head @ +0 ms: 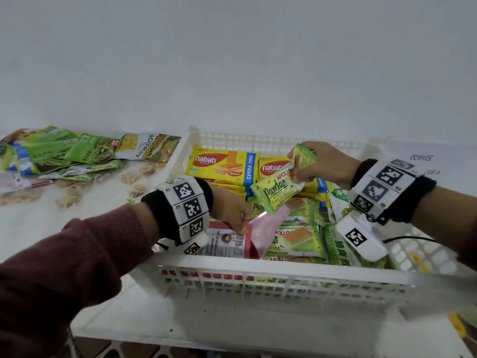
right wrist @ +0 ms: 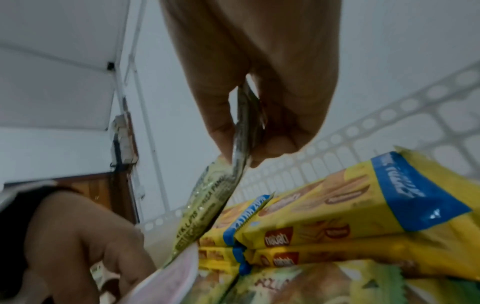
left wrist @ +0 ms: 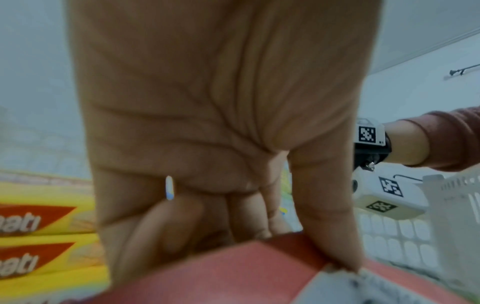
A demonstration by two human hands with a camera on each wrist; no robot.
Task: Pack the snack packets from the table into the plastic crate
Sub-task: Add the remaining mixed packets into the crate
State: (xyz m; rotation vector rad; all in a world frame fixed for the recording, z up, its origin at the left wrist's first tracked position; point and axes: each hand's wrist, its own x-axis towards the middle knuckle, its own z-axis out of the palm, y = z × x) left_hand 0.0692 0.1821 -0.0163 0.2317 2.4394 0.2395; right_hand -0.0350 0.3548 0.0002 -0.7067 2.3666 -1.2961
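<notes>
R hand (head: 318, 164) pinches green cake pack (head: 277, 188) over crate (head: 258, 267). L hand (head: 229, 208) grips red pack (head: 227, 241) at near left, inside crate.

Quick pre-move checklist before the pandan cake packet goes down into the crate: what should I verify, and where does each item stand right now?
1. Right hand grip on pandan cake packet: pinched at its top edge, ok.
2. Packet over the plastic crate: hanging inside the rim, ok.
3. Left hand holding the red packet at the near left of the crate: ok.
4. Free slot beneath the packet: nabati wafer packs and other pandan packets lie below, cannot tell.
5. Table cleared: green packets remain left of the crate, not ok.
</notes>
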